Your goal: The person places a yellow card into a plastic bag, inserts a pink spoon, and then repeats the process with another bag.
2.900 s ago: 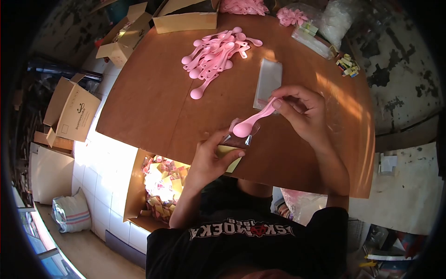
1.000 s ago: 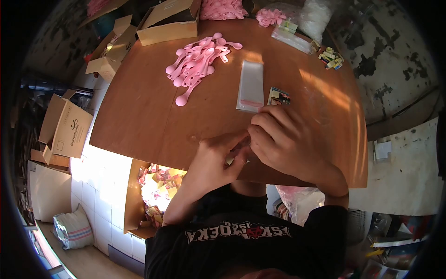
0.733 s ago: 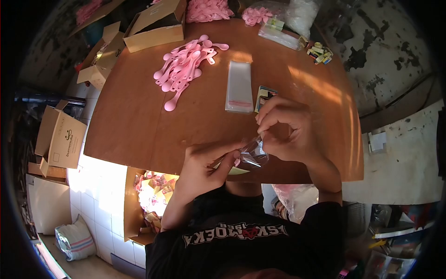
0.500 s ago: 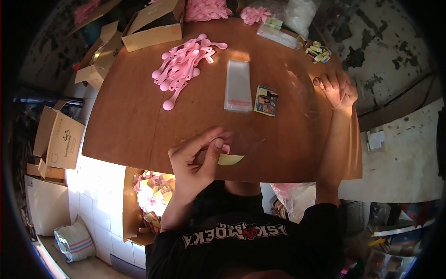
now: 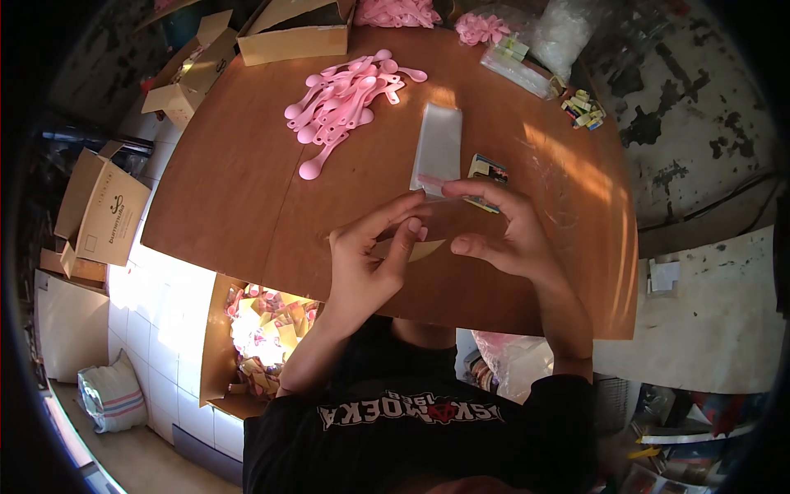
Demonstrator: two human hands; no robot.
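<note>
My left hand (image 5: 372, 247) is closed at the near part of the table, pinching a clear plastic bag. A strip of yellow card (image 5: 421, 249) and a bit of a pink spoon (image 5: 422, 234) show at its fingertips; most of the spoon is hidden by the fingers. Opposite it, my right hand (image 5: 504, 229) has thumb and fingers apart around the bag's far side. Just beyond the hands lies a stack of clear plastic bags (image 5: 439, 144). A pile of printed cards (image 5: 488, 170) sits beside the stack, partly covered by my right hand.
Pink spoons (image 5: 346, 103) are heaped at the back left of the brown table (image 5: 222, 198). Small yellow boxes (image 5: 584, 111) lie at the far right edge. A cardboard box (image 5: 296, 41) stands at the back. Below the table's left front, another box (image 5: 216, 346) holds packed items.
My right hand has come in from the table's right side to the bag by my left hand. My left hand has shifted slightly up and right. The camera view has turned a little.
</note>
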